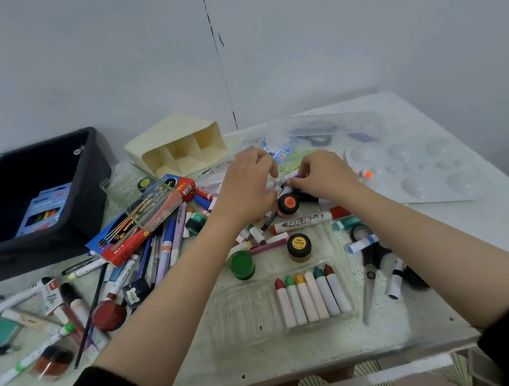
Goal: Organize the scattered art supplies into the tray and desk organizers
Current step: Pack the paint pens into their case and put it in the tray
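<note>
My left hand (247, 182) and my right hand (323, 175) meet over the pile at the middle of the table, fingers curled on small white crayons or markers (287, 177) held between them. Just below sits an orange-lidded paint jar (289, 203). A clear crayon tray (288, 298) in front holds several white crayons (311, 297) with coloured tips. A cream desk organizer (180, 145) lies on its side at the back. A black tray (63, 217) at the left holds a blue crayon box (45, 210).
Pens and markers (159, 248) lie scattered left of centre, with a red brush box (143, 216). A green jar (241, 264), a yellow-lidded jar (298, 246), a red marker (308, 220) and scissors (371, 271) lie near. A clear palette (425, 170) is at the right.
</note>
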`<action>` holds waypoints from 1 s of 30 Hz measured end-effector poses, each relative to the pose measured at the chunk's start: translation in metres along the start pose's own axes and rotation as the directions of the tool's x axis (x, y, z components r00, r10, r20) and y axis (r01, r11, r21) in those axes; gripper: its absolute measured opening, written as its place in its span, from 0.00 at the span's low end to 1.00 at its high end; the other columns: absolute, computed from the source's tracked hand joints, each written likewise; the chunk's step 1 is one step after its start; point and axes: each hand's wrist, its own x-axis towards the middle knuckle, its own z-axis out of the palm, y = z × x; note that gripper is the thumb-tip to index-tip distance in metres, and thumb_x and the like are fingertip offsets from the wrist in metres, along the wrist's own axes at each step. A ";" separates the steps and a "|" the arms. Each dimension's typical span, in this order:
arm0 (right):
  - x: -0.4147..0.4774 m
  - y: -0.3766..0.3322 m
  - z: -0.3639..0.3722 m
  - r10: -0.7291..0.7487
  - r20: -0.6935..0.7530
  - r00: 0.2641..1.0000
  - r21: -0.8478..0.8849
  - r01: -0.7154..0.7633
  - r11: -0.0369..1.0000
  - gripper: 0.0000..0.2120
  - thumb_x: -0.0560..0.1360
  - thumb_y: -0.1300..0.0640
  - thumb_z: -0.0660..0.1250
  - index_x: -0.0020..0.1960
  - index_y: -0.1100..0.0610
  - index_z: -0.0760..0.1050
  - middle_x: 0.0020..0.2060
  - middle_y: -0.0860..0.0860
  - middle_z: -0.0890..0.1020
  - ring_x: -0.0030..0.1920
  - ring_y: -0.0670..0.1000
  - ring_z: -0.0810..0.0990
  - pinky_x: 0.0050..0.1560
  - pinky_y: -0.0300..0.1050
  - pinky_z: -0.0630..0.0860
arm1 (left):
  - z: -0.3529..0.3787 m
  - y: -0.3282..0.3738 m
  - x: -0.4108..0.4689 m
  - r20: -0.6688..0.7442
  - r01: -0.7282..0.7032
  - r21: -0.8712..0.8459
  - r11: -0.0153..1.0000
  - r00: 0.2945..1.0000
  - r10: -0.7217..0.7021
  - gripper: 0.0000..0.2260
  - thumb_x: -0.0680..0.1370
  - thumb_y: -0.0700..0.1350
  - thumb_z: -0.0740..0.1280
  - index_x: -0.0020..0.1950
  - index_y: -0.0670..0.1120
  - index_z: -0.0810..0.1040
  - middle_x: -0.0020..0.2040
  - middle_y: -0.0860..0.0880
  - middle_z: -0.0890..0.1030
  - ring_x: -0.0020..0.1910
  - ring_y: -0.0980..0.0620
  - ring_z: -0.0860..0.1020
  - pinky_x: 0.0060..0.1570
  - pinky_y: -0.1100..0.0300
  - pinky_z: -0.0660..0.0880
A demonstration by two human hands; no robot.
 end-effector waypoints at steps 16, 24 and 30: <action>-0.020 0.014 -0.021 0.107 -0.140 0.984 0.495 -0.024 0.869 0.09 0.69 0.60 0.73 0.40 0.54 0.73 0.34 0.51 0.77 0.34 0.44 0.73 0.30 0.25 0.66 | 0.013 0.006 0.015 0.151 -0.070 0.266 0.961 0.988 0.030 0.10 0.76 0.44 0.65 0.52 0.44 0.83 0.75 0.43 0.60 0.71 0.44 0.59 0.64 0.52 0.58; -0.041 0.023 -0.033 0.087 -0.213 0.973 0.493 0.030 0.870 0.11 0.70 0.54 0.74 0.38 0.49 0.71 0.33 0.49 0.77 0.34 0.44 0.74 0.33 0.31 0.67 | 0.013 0.002 0.015 0.227 -0.033 0.203 0.979 0.974 -0.014 0.09 0.75 0.46 0.67 0.45 0.42 0.84 0.74 0.42 0.62 0.70 0.43 0.62 0.66 0.52 0.61; -0.055 0.021 -0.037 0.096 -0.252 0.963 0.517 0.051 0.854 0.09 0.70 0.55 0.73 0.40 0.51 0.73 0.33 0.49 0.78 0.31 0.40 0.73 0.33 0.29 0.67 | 0.009 0.000 0.011 0.108 0.019 -0.042 0.999 0.994 -0.014 0.05 0.74 0.45 0.70 0.44 0.44 0.82 0.69 0.45 0.70 0.68 0.47 0.65 0.64 0.57 0.61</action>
